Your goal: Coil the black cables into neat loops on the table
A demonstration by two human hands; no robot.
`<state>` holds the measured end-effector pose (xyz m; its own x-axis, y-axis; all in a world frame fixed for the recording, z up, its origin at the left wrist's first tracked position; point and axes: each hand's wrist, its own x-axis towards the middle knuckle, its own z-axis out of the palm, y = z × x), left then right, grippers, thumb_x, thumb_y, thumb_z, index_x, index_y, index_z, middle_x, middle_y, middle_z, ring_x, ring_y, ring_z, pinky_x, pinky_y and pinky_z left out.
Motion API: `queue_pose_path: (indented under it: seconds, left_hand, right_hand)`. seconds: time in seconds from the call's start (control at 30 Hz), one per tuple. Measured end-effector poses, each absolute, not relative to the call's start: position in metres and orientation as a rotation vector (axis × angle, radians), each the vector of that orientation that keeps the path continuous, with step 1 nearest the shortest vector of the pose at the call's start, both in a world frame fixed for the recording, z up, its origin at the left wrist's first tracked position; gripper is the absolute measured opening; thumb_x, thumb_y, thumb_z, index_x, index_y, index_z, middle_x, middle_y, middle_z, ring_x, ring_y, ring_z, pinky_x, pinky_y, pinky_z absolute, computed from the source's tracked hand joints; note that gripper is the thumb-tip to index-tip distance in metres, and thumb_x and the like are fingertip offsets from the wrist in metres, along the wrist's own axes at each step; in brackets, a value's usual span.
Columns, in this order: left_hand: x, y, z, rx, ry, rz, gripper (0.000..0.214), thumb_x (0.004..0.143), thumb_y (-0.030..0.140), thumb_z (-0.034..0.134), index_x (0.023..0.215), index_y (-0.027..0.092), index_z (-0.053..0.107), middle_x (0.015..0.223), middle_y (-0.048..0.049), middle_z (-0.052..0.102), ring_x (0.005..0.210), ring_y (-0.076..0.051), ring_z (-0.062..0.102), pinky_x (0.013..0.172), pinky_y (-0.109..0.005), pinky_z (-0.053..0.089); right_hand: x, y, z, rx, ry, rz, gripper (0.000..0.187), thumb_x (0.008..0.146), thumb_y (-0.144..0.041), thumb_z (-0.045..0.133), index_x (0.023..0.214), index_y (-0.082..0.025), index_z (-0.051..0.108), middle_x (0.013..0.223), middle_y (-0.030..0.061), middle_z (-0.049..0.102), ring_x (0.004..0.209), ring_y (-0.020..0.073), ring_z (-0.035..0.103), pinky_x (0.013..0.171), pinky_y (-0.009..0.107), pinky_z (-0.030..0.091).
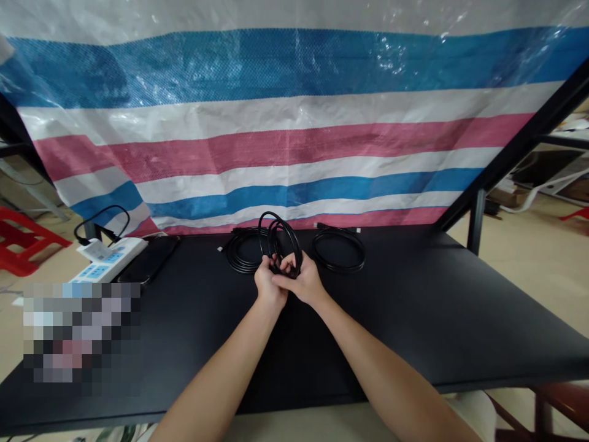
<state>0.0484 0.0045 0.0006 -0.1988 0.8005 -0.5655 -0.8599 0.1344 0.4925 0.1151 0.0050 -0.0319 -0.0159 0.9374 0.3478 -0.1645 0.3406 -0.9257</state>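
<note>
Both of my hands meet over the middle of the black table, wrapped round one looped black cable [294,236]. My left hand [270,281] grips the lower left of the loops, its fingers curled. From the other side my right hand [304,277] closes on the lower right, its thumb reaching across toward my left hand. The cable's ends are hidden. Behind my left hand lies a second coiled black cable [237,264] with a light metal plug at its left. A third coil of black cable [340,268] lies right of my hands, its plugs at its far side.
At the left stand a white power strip [108,263] with a plugged-in adapter and a dark phone [150,258]. A pixelated patch covers the near left. A striped plastic sheet [294,144] hangs along the back of the black table [437,319]. Red stools stand beyond.
</note>
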Motion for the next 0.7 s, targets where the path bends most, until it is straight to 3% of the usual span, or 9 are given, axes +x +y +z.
queue_pose_path:
  seconds: [0.1, 0.2, 0.37, 0.47, 0.57, 0.63, 0.7]
  left_hand:
    - [0.049, 0.003, -0.005, 0.106, 0.878, 1.539, 0.036, 0.083, 0.019, 0.048, 0.048, 0.019, 0.041, 0.055, 0.0019, 0.047, 0.055, -0.01, 0.053, 0.065, -0.025, 0.049]
    - [0.05, 0.002, -0.007, 0.262, 0.885, 1.534, 0.026, 0.073, 0.016, 0.056, 0.048, 0.017, 0.048, 0.055, 0.0022, 0.049, 0.061, -0.01, 0.055, 0.068, -0.024, 0.047]
    - [0.054, 0.002, -0.014, 0.52, 0.983, 1.508, 0.006, 0.059, 0.014, 0.068, 0.059, 0.014, 0.062, 0.064, 0.0007, 0.059, 0.064, -0.01, 0.058, 0.067, -0.025, 0.047]
    - [0.055, 0.001, -0.018, 0.562, 0.985, 1.454, 0.03, 0.054, 0.01, 0.072, 0.083, 0.015, 0.066, 0.062, 0.0023, 0.061, 0.067, -0.013, 0.062, 0.069, -0.028, 0.05]
    - [0.054, -0.001, -0.019, 0.595, 0.972, 1.522, 0.07, 0.055, 0.008, 0.072, 0.12, 0.023, 0.052, 0.059, 0.008, 0.059, 0.063, -0.012, 0.063, 0.066, -0.029, 0.053]
    - [0.052, -0.001, -0.018, 0.675, 0.986, 1.539, 0.07, 0.058, 0.007, 0.07, 0.123, 0.024, 0.05, 0.058, 0.0088, 0.058, 0.06, -0.011, 0.062, 0.064, -0.028, 0.053]
    - [0.05, 0.0, -0.018, 0.786, 1.014, 1.499, 0.051, 0.06, 0.004, 0.065, 0.108, 0.02, 0.061, 0.059, 0.0065, 0.059, 0.057, -0.011, 0.06, 0.061, -0.026, 0.052]
  right_hand:
    - [0.12, 0.013, -0.03, -0.893, -1.072, 1.0, 0.047, 0.06, -0.055, 0.071, 0.053, -0.023, 0.038, 0.048, -0.0052, 0.05, 0.044, 0.0097, 0.046, 0.046, 0.025, 0.041]
    - [0.136, 0.03, -0.028, -0.936, -0.794, 1.016, 0.054, 0.06, -0.07, 0.062, 0.052, -0.023, 0.036, 0.04, -0.0069, 0.041, 0.034, 0.0071, 0.034, 0.032, 0.022, 0.026]
    - [0.159, 0.043, -0.021, -0.907, -0.527, 1.128, 0.06, 0.06, -0.082, 0.048, 0.056, -0.025, 0.029, 0.038, -0.0102, 0.025, 0.036, 0.0095, 0.036, 0.031, 0.021, 0.025]
    - [0.157, 0.04, -0.02, -0.892, -0.52, 1.196, 0.063, 0.059, -0.083, 0.047, 0.055, -0.024, 0.027, 0.039, -0.0104, 0.023, 0.037, 0.0092, 0.036, 0.031, 0.02, 0.024]
    - [0.151, 0.036, -0.02, -0.861, -0.579, 1.219, 0.064, 0.057, -0.083, 0.05, 0.054, -0.023, 0.027, 0.039, -0.0103, 0.023, 0.038, 0.0087, 0.036, 0.033, 0.02, 0.024]
    - [0.15, 0.034, -0.02, -0.849, -0.604, 1.242, 0.064, 0.057, -0.082, 0.05, 0.055, -0.023, 0.027, 0.04, -0.0102, 0.023, 0.038, 0.0087, 0.036, 0.033, 0.02, 0.025]
    - [0.151, 0.033, -0.019, -0.848, -0.593, 1.276, 0.063, 0.059, -0.082, 0.048, 0.055, -0.023, 0.027, 0.04, -0.01, 0.023, 0.038, 0.0089, 0.036, 0.034, 0.02, 0.025]
